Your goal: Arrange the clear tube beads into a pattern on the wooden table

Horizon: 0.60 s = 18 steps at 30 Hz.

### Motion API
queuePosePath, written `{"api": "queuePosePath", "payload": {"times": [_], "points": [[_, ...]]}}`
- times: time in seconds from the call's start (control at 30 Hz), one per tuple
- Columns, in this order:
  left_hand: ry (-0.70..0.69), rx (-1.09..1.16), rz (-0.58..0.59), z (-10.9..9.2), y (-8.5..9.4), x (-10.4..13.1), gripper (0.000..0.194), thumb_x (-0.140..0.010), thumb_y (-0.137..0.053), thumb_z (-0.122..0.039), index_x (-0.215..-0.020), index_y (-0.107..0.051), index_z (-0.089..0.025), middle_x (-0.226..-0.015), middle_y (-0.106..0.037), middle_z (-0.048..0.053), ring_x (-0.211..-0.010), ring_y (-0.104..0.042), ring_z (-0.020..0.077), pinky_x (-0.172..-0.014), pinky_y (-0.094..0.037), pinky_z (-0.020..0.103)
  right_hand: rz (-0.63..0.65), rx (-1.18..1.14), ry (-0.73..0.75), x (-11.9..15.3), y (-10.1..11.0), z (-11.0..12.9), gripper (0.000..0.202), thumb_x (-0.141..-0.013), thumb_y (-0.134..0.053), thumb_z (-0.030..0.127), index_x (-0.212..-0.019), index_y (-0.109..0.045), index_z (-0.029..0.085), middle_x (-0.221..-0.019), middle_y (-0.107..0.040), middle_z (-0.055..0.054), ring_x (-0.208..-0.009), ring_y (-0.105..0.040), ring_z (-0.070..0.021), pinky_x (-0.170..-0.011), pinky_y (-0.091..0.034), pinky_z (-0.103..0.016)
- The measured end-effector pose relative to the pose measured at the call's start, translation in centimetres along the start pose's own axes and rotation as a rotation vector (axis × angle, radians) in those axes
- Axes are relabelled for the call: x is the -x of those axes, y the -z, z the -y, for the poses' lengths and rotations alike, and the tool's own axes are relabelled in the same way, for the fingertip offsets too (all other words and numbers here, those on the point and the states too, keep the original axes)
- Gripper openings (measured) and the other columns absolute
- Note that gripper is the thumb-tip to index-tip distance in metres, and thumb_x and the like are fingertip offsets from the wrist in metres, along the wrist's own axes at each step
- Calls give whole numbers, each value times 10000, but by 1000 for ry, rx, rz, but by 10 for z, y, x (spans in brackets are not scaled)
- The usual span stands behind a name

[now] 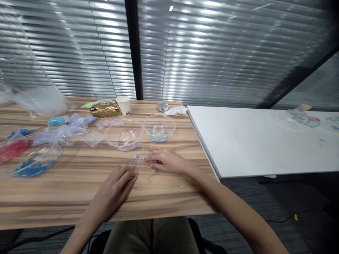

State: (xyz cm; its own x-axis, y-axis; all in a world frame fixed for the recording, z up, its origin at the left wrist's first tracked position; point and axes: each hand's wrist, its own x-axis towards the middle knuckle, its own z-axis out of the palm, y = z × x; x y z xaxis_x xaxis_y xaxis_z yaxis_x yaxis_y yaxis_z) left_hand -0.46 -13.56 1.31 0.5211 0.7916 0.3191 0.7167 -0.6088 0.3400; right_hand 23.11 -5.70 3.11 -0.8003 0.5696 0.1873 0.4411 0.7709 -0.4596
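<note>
A loose pile of small tube-shaped beads [138,159], some blue and others pale or clear, lies on the wooden table [79,197]. My right hand [165,160] reaches in from the right, its fingertips drawn together in the pile. At the pile's lower left rests my left hand [119,181], palm down, with fingers curled and pressed together. Whatever is between the fingertips of either hand is too small to make out. Just beyond the beads stand a clear plastic bowl [126,143] with pale pinkish contents and another clear bowl [159,134] with light blue contents.
To the left are a bowl of dark blue pieces [37,165], a bowl of red pieces [12,150] and several small plastic bags [65,134]. A gold tissue pack [106,108] and a paper cup [123,105] stand at the back. A white table [254,141] adjoins on the right.
</note>
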Motion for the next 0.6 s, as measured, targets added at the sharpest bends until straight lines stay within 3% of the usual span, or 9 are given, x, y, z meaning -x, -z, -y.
{"api": "queuePosePath", "payload": {"times": [0.6], "points": [[-5, 0, -17, 1, 0, 0, 214, -961, -379, -268, -916, -576, -198, -962, -608, 66, -925, -577, 222, -815, -484, 345, 4, 0, 6, 0, -1, -1, 214, -921, -515, 157, -1085, -651, 175, -975, -660, -62, -839, -593, -160, -727, -410, -247]]}}
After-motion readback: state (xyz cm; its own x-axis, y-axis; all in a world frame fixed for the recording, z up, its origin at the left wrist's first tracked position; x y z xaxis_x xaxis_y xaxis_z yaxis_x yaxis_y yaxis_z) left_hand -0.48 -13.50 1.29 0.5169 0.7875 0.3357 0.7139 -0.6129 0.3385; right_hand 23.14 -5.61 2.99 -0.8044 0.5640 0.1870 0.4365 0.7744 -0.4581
